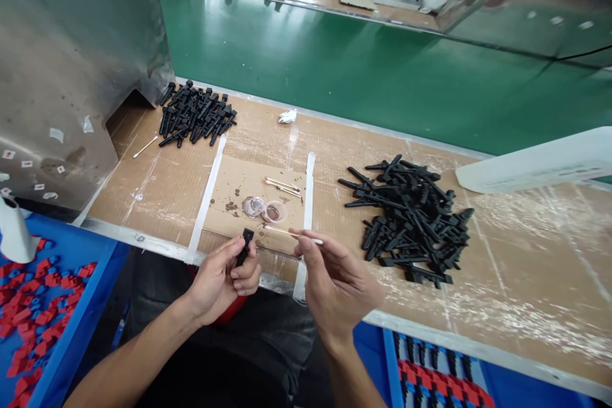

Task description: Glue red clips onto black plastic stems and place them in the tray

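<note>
Factory workshop, green conveyor belt (pixel 335 64), heaped black parts (pixel 415 223), blue bin (pixel 101 271), red pieces (pixel 46 319)

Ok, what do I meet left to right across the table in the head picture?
Lone cotton swab, left black pile, black part in the left hand, swab in the right hand, right black pile, white bottle.

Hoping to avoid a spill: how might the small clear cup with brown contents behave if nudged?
The cup looks shallow and wide, so it probably resists tipping. Its thin, clear wall suggests little weight, so it may slide.
</note>
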`<move>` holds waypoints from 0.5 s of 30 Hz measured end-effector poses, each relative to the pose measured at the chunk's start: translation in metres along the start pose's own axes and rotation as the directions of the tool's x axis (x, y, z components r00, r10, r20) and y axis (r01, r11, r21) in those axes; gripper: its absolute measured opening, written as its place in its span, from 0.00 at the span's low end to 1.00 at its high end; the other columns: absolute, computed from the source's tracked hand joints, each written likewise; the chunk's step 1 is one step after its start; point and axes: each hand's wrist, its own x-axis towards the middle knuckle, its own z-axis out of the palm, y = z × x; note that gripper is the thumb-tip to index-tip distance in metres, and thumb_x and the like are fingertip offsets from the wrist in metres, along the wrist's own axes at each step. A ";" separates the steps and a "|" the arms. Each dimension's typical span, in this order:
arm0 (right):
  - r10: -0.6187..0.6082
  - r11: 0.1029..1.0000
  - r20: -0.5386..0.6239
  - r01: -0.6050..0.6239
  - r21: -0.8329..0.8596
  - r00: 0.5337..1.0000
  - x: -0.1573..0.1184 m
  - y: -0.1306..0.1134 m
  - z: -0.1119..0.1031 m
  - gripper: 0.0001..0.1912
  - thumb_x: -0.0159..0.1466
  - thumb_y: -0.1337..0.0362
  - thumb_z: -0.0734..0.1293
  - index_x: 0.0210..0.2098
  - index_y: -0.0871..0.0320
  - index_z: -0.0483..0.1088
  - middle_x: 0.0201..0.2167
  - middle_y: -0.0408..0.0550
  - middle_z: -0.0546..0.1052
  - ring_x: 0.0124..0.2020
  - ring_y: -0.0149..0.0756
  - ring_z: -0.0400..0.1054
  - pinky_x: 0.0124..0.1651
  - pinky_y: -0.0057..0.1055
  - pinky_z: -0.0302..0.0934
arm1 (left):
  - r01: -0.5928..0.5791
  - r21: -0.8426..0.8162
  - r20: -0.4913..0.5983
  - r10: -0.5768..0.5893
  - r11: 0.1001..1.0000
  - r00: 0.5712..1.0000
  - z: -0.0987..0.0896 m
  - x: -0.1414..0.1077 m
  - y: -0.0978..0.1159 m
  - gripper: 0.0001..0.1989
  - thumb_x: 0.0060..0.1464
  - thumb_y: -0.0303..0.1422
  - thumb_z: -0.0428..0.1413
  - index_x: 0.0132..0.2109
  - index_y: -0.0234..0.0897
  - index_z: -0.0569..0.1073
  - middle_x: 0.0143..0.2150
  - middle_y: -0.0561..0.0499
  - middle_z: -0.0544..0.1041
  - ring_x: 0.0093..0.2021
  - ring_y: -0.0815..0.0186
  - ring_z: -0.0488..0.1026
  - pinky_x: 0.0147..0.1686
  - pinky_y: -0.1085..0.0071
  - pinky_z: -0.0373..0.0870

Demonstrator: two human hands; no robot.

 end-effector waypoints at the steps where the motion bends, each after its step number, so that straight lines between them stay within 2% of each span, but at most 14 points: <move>1: -0.014 1.000 0.031 0.013 0.005 0.999 -0.003 0.000 0.000 0.07 0.62 0.68 0.70 0.40 0.55 0.77 0.35 0.47 0.83 0.25 0.33 0.74 0.29 0.31 0.71 | 0.000 0.002 -0.002 0.000 1.000 1.000 0.000 0.000 0.000 0.14 0.67 0.36 0.43 0.36 0.34 0.68 0.19 0.60 0.49 0.19 0.74 0.46 0.22 0.74 0.46; 4: -0.067 0.997 0.100 0.064 0.032 0.993 -0.009 0.002 0.000 0.11 0.62 0.72 0.69 0.42 0.53 0.77 0.37 0.46 0.82 0.27 0.33 0.74 0.30 0.31 0.71 | -0.002 0.011 -0.004 0.002 1.000 1.000 0.001 0.000 0.001 0.14 0.67 0.36 0.43 0.36 0.34 0.68 0.19 0.60 0.49 0.19 0.73 0.46 0.22 0.74 0.46; 8: -0.119 0.992 0.155 0.114 0.046 0.981 -0.012 0.006 0.000 0.17 0.61 0.77 0.69 0.45 0.51 0.76 0.39 0.44 0.82 0.33 0.36 0.76 0.35 0.33 0.73 | -0.004 0.004 0.001 0.004 1.000 1.000 0.001 0.001 0.002 0.15 0.67 0.35 0.41 0.37 0.34 0.68 0.19 0.60 0.49 0.19 0.73 0.46 0.23 0.73 0.45; 15: -0.131 0.991 0.190 0.128 0.030 0.973 -0.014 0.010 0.002 0.20 0.60 0.79 0.69 0.45 0.50 0.76 0.39 0.43 0.82 0.35 0.36 0.76 0.40 0.36 0.73 | -0.005 -0.009 0.013 0.005 1.000 1.000 -0.001 0.001 0.001 0.16 0.67 0.36 0.40 0.37 0.34 0.68 0.20 0.60 0.49 0.19 0.73 0.45 0.23 0.73 0.44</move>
